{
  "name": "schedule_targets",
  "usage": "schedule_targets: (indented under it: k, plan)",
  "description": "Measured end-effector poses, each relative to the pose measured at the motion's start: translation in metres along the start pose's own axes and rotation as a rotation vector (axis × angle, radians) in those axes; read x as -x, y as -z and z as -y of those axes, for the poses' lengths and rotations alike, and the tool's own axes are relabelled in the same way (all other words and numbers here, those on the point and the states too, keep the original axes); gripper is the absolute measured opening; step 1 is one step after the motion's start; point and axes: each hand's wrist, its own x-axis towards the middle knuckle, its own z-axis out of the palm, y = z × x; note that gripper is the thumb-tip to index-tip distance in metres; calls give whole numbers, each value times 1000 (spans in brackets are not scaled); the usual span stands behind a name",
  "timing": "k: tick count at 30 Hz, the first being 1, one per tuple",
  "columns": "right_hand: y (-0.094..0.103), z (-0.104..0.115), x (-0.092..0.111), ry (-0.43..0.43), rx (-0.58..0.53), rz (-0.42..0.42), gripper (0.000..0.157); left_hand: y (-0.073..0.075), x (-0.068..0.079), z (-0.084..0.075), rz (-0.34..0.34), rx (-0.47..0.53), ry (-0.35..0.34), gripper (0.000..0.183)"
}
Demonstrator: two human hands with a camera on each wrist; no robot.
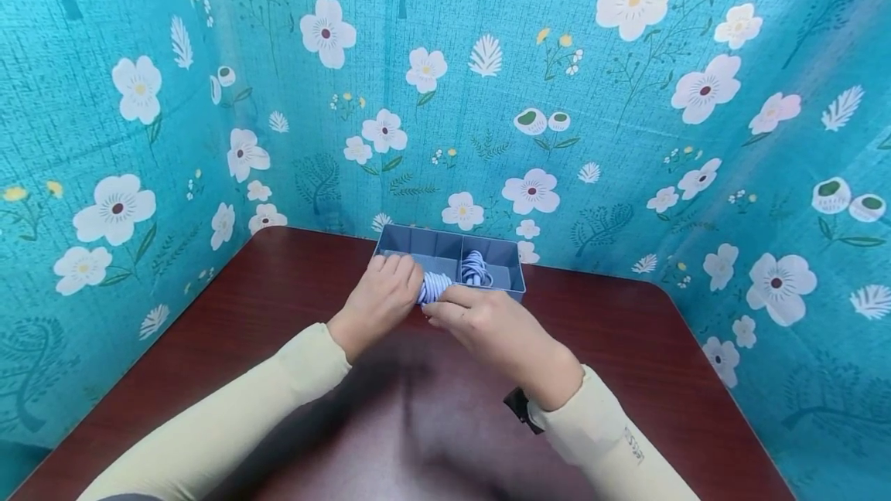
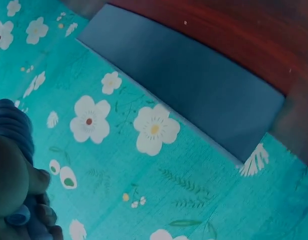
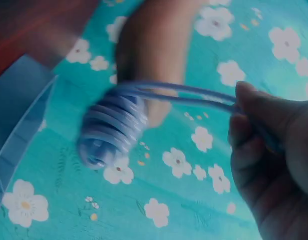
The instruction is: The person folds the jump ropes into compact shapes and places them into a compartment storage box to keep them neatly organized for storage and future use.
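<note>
My left hand (image 1: 381, 298) grips a tightly wound bundle of light blue cord (image 1: 435, 286), held up just in front of the tray. Its turns wrap round and round into a thick roll, and a round end shows at the tip in the right wrist view. From the roll, a doubled strand (image 3: 189, 94) runs taut to my right hand (image 3: 274, 155), which pinches it between thumb and fingers. In the left wrist view, the roll (image 2: 12, 122) pokes out past the left thumb (image 2: 38, 180).
Behind the hands, at the table's back edge, stands a blue-grey divided tray (image 1: 440, 263). A second coil of light blue cord (image 1: 476, 267) lies in its right part. The dark red-brown table (image 1: 278, 292) meets a flowered teal curtain (image 1: 431, 122) on several sides.
</note>
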Motion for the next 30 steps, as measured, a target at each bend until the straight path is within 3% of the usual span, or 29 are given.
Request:
schedule_targets:
  k: [5, 12, 16, 22, 27, 30]
  plan:
    - [11, -12, -4, -20, -94, -86, 19, 0, 4, -10, -19, 66, -76, 16]
    - [5, -33, 0, -51, -113, -203, 19, 7, 3, -20, -63, 86, -173, 16]
    - [-1, -45, 3, -177, -113, -238, 18, 10, 4, -22, -65, 115, -213, 21]
    - [-11, -56, 11, -446, -220, -190, 12, 15, 5, -22, -76, 136, -236, 18]
    - [-19, -66, 20, -686, -445, -132, 14, 19, 6, -20, -107, 131, -223, 19]
    - [-27, -73, 26, -765, -647, -115, 15, 20, 7, -17, -131, 134, -220, 17]
